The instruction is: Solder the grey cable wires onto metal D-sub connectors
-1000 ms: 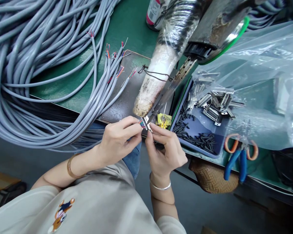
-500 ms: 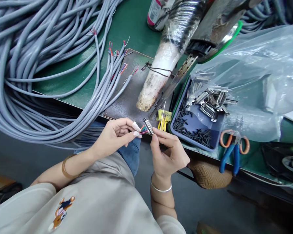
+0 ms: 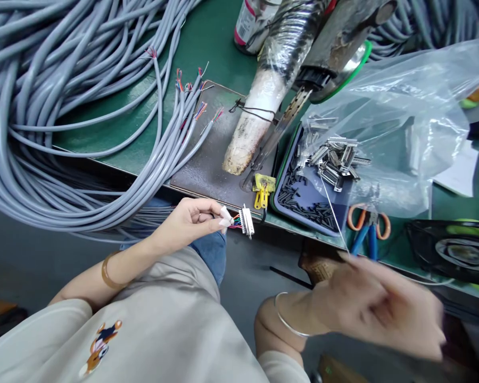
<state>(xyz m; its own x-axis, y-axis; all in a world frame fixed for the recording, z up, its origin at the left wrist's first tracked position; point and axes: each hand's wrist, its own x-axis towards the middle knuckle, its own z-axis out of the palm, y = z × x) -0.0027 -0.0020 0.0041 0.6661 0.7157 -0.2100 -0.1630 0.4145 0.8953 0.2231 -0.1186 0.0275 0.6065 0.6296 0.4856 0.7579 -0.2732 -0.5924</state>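
Head view: grey cables fill the left, the left hand at centre pinches wires between closed fingertips, best done firmly to steady the connector just beyond, and the blurred right hand, lower right, looks half-curled, its hold unclear.

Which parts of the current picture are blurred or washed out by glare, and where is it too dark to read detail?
Head view: right hand smeared, apparently by motion; left hand and connector much crisper. Head view: bright reflections on the clear plastic bag. Head view: dim below the workbench, the floor's lower right especially murky.
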